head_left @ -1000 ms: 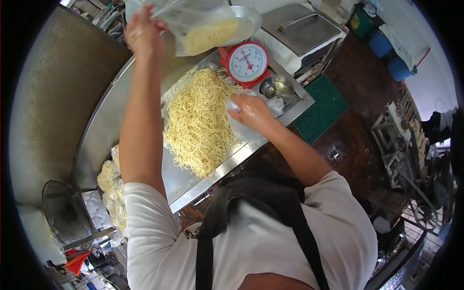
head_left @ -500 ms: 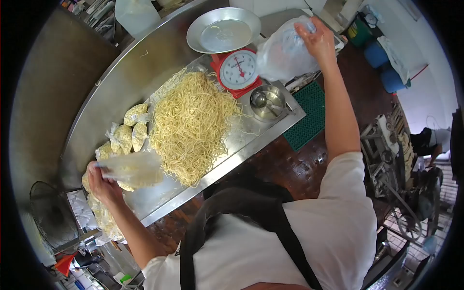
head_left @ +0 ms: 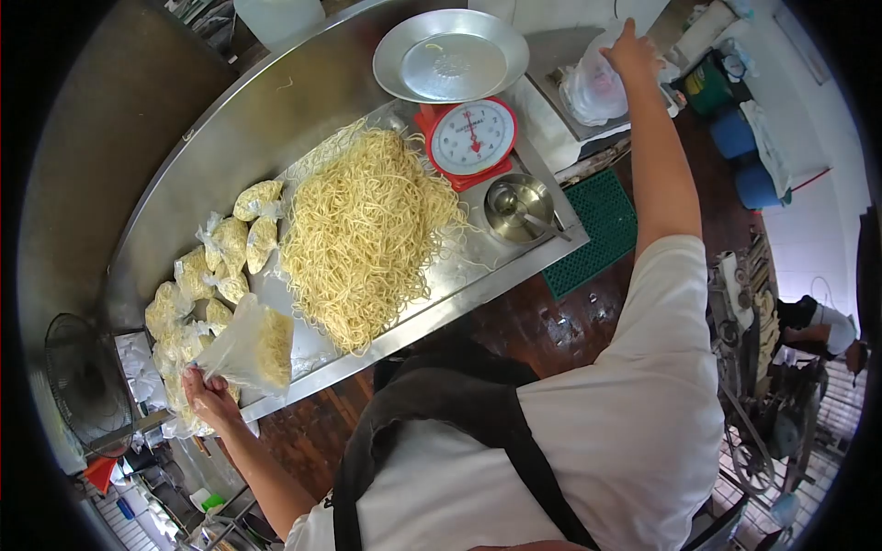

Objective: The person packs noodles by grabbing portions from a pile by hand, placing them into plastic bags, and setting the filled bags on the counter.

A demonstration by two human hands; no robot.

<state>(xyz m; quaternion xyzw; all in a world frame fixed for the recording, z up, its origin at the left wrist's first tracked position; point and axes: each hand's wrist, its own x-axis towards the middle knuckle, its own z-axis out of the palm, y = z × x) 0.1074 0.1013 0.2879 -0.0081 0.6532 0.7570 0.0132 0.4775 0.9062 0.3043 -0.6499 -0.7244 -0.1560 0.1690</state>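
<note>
My left hand (head_left: 211,399) is closed on the gathered neck of a clear plastic bag (head_left: 248,347) with yellow noodles in its far end. The bag is held tilted over the table's near left edge, beside several tied bags of noodles (head_left: 191,273). My right hand (head_left: 634,55), at the upper right, is at the top of a whitish plastic bag (head_left: 595,90) over a side surface; its fingers are partly hidden, and the bag's contents are unclear. A large heap of loose noodles (head_left: 363,230) lies on the metal table between my hands.
A red dial scale (head_left: 472,138) with a round metal pan (head_left: 450,57) stands behind the heap. To its right is a metal bowl (head_left: 519,208) with a ladle. A green mat (head_left: 593,230) lies beyond the table's edge. A fan (head_left: 87,386) stands at the left.
My right hand has moved right and away, taking the whitish bag from beside the scale to the side surface. My left hand has come lower, turning the noodle bag more upright.
</note>
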